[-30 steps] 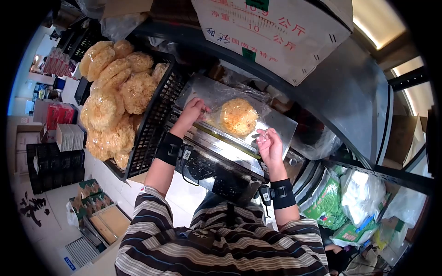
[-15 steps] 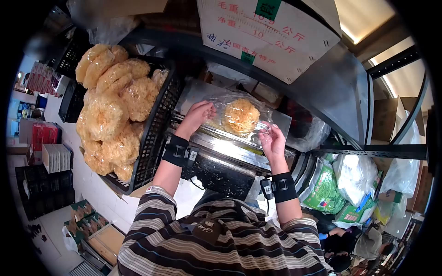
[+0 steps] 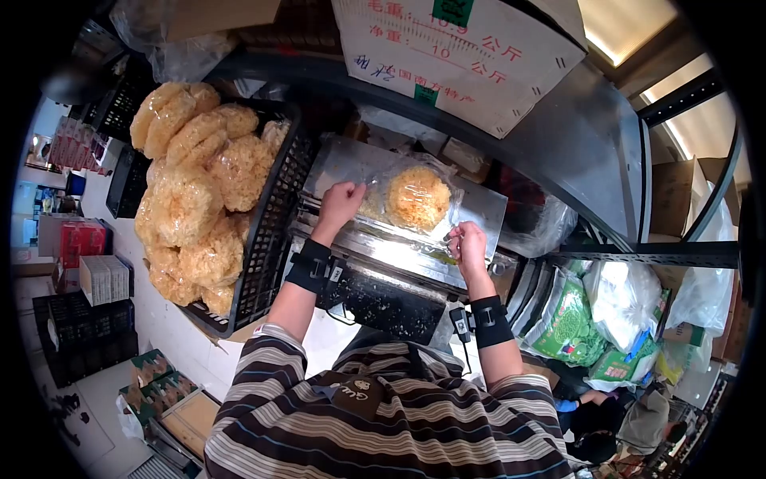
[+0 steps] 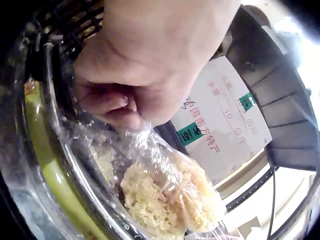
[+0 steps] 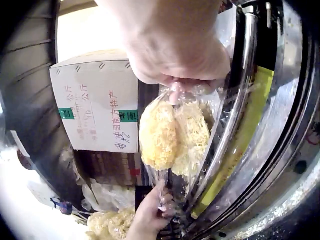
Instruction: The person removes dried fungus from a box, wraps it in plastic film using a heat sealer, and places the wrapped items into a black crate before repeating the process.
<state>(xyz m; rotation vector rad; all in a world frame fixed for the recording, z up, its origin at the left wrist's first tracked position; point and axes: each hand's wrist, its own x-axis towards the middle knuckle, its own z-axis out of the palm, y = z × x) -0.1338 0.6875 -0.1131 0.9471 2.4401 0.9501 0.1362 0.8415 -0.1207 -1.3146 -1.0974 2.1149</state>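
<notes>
A: How was the left hand [image 3: 341, 206] posed?

B: It reached far and slightly right from the near side, fingers curled, and pinched the left part of a clear wrapper [image 4: 150, 150].

A: And the right hand [image 3: 469, 243]?

B: It reached far and slightly left, fingers bent inward, and pinched the wrapper's right edge. Both wrists bore black straps [image 3: 309, 267], and the forearms converged toward the far side.

A: Where was the yellow cake [image 3: 419, 198]?

B: Inside the wrapper, between the two hands, over a shiny metal plate [image 3: 339, 160]; whether its full weight rested there could not be told.

A: And beyond?

B: A metal bar [image 5: 243, 95] and a yellow-green strip [image 5: 255, 105] ran along the near side. To the left, a black crate [image 3: 271, 215] held heaped wrapped cakes [image 3: 187, 199]; on the far side stood a pale carton [image 3: 459, 64] with red print.
</notes>
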